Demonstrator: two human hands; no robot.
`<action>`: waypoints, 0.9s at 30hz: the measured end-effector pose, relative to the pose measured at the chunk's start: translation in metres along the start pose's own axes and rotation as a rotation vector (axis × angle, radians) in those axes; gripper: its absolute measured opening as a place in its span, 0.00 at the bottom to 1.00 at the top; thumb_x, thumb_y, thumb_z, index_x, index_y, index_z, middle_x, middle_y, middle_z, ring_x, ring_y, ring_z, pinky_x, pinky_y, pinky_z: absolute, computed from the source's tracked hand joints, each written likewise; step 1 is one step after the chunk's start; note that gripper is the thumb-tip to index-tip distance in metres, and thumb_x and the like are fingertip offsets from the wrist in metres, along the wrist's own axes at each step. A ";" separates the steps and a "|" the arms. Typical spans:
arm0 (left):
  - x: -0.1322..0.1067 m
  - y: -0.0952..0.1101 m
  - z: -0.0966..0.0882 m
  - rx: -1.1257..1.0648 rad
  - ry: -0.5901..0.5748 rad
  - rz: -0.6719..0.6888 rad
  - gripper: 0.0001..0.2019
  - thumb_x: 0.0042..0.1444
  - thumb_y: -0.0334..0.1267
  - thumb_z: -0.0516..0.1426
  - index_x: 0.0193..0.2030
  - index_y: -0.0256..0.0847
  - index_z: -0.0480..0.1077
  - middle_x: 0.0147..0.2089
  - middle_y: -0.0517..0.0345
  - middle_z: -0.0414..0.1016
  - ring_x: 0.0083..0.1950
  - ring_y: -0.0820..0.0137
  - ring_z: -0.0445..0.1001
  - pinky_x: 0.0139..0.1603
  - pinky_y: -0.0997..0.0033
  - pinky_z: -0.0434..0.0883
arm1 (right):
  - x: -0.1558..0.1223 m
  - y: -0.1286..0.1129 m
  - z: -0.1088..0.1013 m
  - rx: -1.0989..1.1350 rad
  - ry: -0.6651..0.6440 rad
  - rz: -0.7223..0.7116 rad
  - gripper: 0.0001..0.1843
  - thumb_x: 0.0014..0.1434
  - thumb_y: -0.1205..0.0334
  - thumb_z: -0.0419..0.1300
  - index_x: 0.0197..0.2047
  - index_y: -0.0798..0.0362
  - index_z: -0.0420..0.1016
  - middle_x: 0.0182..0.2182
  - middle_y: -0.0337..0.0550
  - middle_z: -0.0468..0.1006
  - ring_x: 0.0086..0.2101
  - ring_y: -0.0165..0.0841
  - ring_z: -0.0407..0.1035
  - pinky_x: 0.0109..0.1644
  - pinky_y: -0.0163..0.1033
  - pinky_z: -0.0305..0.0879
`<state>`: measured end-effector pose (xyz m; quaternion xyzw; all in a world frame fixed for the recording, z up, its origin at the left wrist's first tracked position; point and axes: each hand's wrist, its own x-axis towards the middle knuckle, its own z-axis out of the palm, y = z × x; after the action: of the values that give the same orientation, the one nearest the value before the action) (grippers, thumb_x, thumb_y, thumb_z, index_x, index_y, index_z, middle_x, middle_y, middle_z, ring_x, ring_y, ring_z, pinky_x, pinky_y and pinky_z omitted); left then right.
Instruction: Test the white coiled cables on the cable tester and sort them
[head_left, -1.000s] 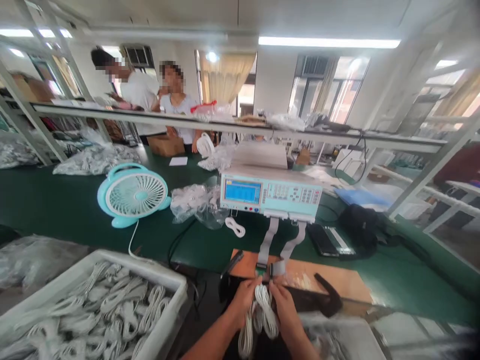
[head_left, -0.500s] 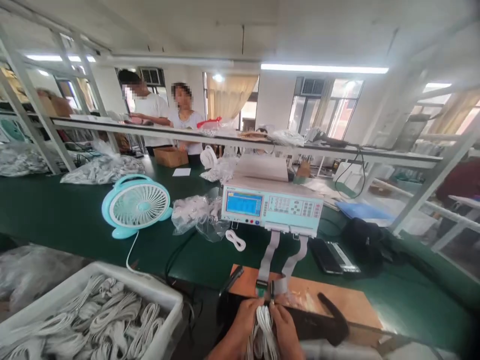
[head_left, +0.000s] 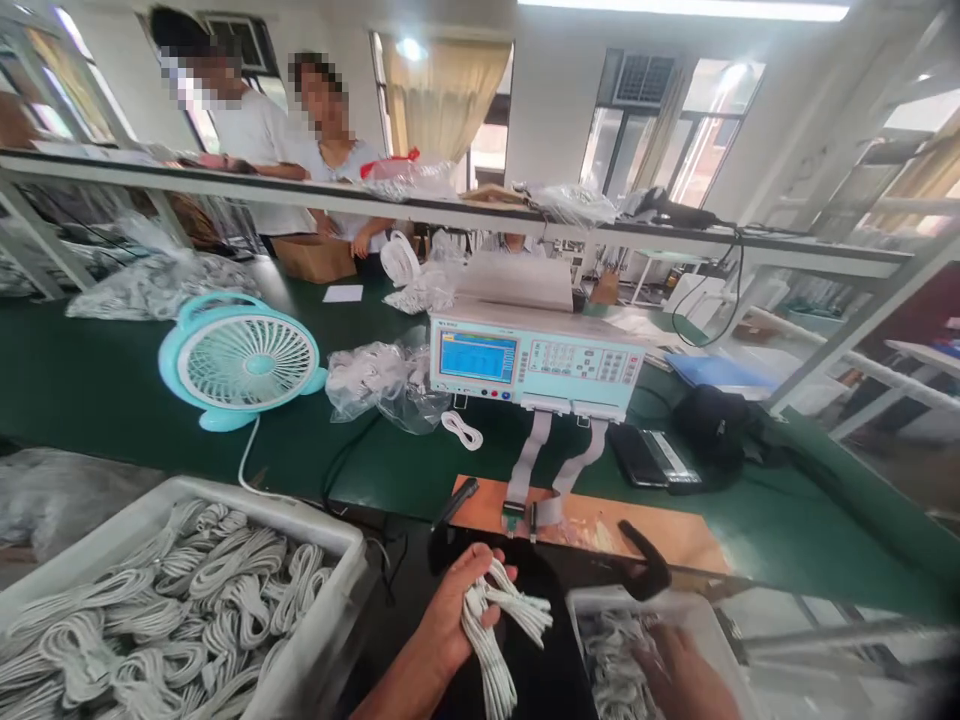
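Observation:
My left hand (head_left: 457, 615) is closed around a bunch of coiled white cables (head_left: 501, 615), held low in front of the brown board (head_left: 600, 525) with the two grey ribbon connectors (head_left: 525, 515). My right hand (head_left: 675, 665) is blurred and reaches down into a white bin (head_left: 652, 600) of cables at the bottom right; its fingers do not show clearly. Behind the board stands the light blue tester (head_left: 536, 365) with a lit screen.
A white crate (head_left: 315, 535) full of coiled cables sits at the lower left. A turquoise fan (head_left: 238, 362), bagged cables (head_left: 375, 378), a black pouch (head_left: 712, 435) and a keypad (head_left: 652, 458) lie on the green table. Two people stand behind the far shelf rail (head_left: 450, 212).
Both hands held the bundle up at the connectors before. Now the left hand alone holds it lower, and the right hand has dropped into the right bin. The view tilted down.

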<state>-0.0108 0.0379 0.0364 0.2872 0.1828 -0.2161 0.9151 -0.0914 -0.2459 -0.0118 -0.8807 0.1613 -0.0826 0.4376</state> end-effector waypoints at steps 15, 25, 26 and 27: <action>-0.024 0.006 -0.009 1.087 -0.034 0.545 0.05 0.46 0.39 0.61 0.30 0.42 0.76 0.46 0.51 0.70 0.46 0.62 0.69 0.39 0.73 0.68 | -0.013 -0.113 0.069 0.484 -0.218 -0.268 0.11 0.54 0.61 0.59 0.42 0.51 0.70 0.35 0.42 0.70 0.35 0.36 0.64 0.41 0.38 0.61; -0.032 -0.012 -0.008 1.256 -0.385 0.659 0.11 0.56 0.35 0.52 0.40 0.46 0.76 0.38 0.48 0.74 0.41 0.63 0.70 0.44 0.67 0.64 | -0.024 -0.097 0.091 0.433 -0.330 -0.326 0.17 0.47 0.62 0.61 0.43 0.48 0.72 0.37 0.43 0.75 0.39 0.43 0.69 0.42 0.40 0.65; -0.030 -0.012 -0.009 1.252 -0.404 0.620 0.11 0.55 0.36 0.53 0.40 0.46 0.76 0.40 0.47 0.74 0.41 0.62 0.71 0.44 0.67 0.64 | -0.023 -0.093 0.096 0.453 -0.298 -0.254 0.17 0.45 0.60 0.62 0.42 0.46 0.73 0.36 0.42 0.76 0.39 0.44 0.69 0.41 0.40 0.66; -0.028 -0.012 -0.011 1.229 -0.402 0.553 0.10 0.55 0.37 0.54 0.39 0.46 0.77 0.41 0.47 0.74 0.42 0.62 0.71 0.45 0.67 0.64 | -0.021 -0.089 0.102 0.457 -0.259 -0.177 0.15 0.44 0.58 0.64 0.39 0.44 0.74 0.35 0.41 0.76 0.40 0.45 0.69 0.40 0.40 0.67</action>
<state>-0.0428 0.0434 0.0355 0.7427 -0.2249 -0.0886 0.6244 -0.0628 -0.1123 -0.0021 -0.7730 0.0034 -0.0414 0.6330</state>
